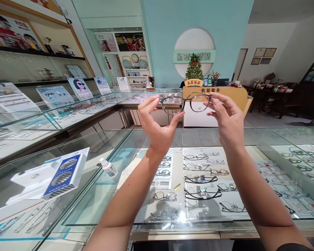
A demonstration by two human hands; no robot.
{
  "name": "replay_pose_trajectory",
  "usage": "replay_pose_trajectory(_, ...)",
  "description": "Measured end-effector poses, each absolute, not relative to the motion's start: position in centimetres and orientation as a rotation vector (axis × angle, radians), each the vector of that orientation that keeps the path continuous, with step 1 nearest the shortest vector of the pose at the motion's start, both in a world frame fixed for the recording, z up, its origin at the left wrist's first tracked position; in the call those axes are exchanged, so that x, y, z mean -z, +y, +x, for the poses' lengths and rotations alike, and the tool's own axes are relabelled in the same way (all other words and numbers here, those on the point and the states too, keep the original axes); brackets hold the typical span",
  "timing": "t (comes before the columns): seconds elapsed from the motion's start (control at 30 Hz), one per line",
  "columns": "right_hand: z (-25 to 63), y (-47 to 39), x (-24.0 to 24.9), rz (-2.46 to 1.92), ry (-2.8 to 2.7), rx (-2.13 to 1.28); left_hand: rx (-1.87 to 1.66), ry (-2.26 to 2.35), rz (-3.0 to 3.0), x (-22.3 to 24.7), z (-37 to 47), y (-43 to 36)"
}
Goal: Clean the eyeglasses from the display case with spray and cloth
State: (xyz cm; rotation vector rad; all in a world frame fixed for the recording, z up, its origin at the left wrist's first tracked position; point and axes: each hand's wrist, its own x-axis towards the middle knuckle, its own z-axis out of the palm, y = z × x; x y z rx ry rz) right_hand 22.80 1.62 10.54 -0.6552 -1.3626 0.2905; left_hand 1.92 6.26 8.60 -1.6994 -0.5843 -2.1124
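Observation:
Held up above the glass counter is a pair of dark-rimmed eyeglasses (185, 100), its two round lenses side by side. My left hand (158, 125) grips the left lens rim, with the thumb below and the fingers at the upper outer corner. On the other side, my right hand (229, 118) pinches the frame near its right hinge between thumb and fingers. Both forearms reach over the glass display counter (178, 223). Under its top lie rows of eyeglasses (202, 193) on white trays.
On the counter at left stand a small white bottle (108, 168), a white and blue box (65, 174) and a cloth or paper sheet (128, 172). Another display case (60, 118) with upright cards runs along the left. A yellow cashier desk (214, 104) with a plant stands beyond.

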Motion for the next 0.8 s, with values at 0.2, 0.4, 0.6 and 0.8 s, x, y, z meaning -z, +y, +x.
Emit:
replay_pose_trajectory(0.2,22.53,1.33,-10.75,-0.662,-1.312,-0.369,2.094,-0.571,-1.682,-8.67,1.87,6.22)
replay_pose_trajectory(0.4,22.51,1.21,-10.85,-0.674,-1.257,-0.367,2.086,-0.533,-1.716,-8.76,1.93,6.00)
replay_pose_trajectory(0.6,22.63,1.23,-10.91,-0.699,-1.212,-0.345,2.057,-0.659,-1.770,-8.83,1.59,5.86)
replay_pose_trajectory(0.8,22.61,1.05,-11.03,-0.739,-1.209,-0.343,2.062,-0.763,-1.775,-9.16,1.53,5.37)
